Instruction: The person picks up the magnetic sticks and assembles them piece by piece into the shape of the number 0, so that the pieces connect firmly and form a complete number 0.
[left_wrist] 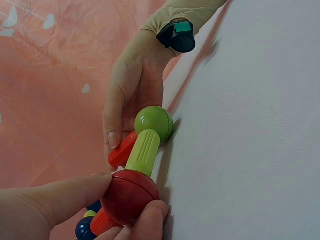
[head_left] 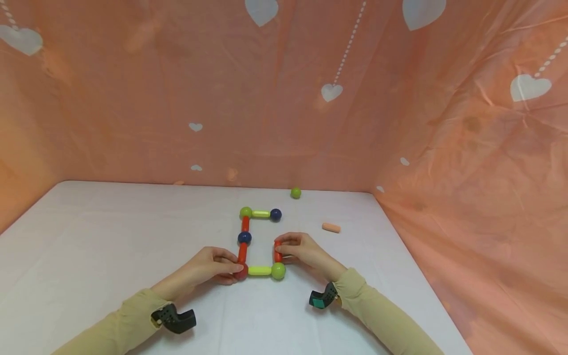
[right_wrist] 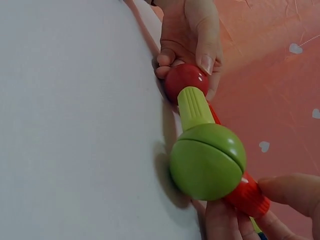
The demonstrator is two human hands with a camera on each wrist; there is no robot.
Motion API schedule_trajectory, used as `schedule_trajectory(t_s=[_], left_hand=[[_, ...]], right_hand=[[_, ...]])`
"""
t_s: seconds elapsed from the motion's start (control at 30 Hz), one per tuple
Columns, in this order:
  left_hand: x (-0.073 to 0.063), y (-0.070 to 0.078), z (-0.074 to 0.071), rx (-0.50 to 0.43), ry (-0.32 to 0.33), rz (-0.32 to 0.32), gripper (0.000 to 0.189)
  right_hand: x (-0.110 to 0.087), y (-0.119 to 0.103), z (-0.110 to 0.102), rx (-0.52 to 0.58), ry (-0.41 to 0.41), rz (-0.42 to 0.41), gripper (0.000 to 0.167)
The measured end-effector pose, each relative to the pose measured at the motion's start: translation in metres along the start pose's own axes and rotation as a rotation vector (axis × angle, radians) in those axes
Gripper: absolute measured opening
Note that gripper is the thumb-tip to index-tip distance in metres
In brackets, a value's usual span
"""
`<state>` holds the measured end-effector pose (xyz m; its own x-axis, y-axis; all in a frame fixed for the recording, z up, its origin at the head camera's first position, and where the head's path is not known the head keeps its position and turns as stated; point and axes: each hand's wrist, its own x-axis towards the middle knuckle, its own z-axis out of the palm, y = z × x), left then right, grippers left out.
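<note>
A shape of joined balls and rods lies on the white table. My left hand (head_left: pixel 214 265) grips the red ball (left_wrist: pixel 131 197) at its near left corner. From that ball a yellow-green rod (head_left: pixel 259 270) runs right to a green ball (right_wrist: pixel 207 161). My right hand (head_left: pixel 306 251) pinches a red rod (head_left: pixel 277 252), whose near end meets this green ball. Red rods and a blue ball (head_left: pixel 244 237) form the left side, up to another green ball (head_left: pixel 246 212). There a second yellow-green rod (head_left: pixel 261 214) leads to a dark blue ball (head_left: pixel 275 214).
A loose green ball (head_left: pixel 296 193) sits near the table's far edge. An orange rod (head_left: pixel 331 227) lies to the right of the shape. Peach cloth (head_left: pixel 284 98) with white hearts hangs behind and at the sides of the white table (head_left: pixel 111 236).
</note>
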<state>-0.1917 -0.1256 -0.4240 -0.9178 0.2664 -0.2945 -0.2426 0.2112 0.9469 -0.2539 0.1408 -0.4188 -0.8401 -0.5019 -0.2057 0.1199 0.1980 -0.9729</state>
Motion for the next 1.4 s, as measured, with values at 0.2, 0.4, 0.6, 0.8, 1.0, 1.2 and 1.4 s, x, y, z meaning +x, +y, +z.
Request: schedule_trajectory(t_s=[0.2, 0.4, 0.6, 0.8, 1.0, 1.2, 1.4], left_hand=[[-0.0012, 0.0015, 0.0021, 0.004, 0.019, -0.028, 0.044], [-0.0011, 0.0016, 0.0019, 0.005, 0.021, -0.033, 0.044], [-0.0011, 0.0025, 0.0028, -0.017, 0.034, -0.038, 0.043], [-0.0006, 0.0025, 0.0032, -0.024, 0.033, -0.039, 0.042], [-0.0004, 0.0029, 0.0042, -0.016, 0.042, -0.042, 0.040], [-0.0015, 0.0025, 0.0040, -0.005, 0.034, -0.031, 0.040], [-0.0018, 0.0018, 0.0026, 0.004, 0.018, -0.012, 0.042]], right_hand=[[-0.0034, 0.0003, -0.0014, 0.011, -0.020, 0.000, 0.035], [-0.0037, -0.0005, -0.0036, 0.033, -0.032, 0.015, 0.036], [-0.0018, -0.0003, -0.0038, 0.045, -0.020, 0.011, 0.035], [-0.0008, -0.0001, -0.0025, 0.052, -0.002, 0.008, 0.035], [-0.0014, -0.0008, -0.0003, 0.057, 0.029, -0.002, 0.035], [-0.0013, -0.0014, -0.0020, 0.029, 0.017, 0.017, 0.033], [-0.0002, -0.0029, -0.0033, 0.027, 0.010, 0.026, 0.034]])
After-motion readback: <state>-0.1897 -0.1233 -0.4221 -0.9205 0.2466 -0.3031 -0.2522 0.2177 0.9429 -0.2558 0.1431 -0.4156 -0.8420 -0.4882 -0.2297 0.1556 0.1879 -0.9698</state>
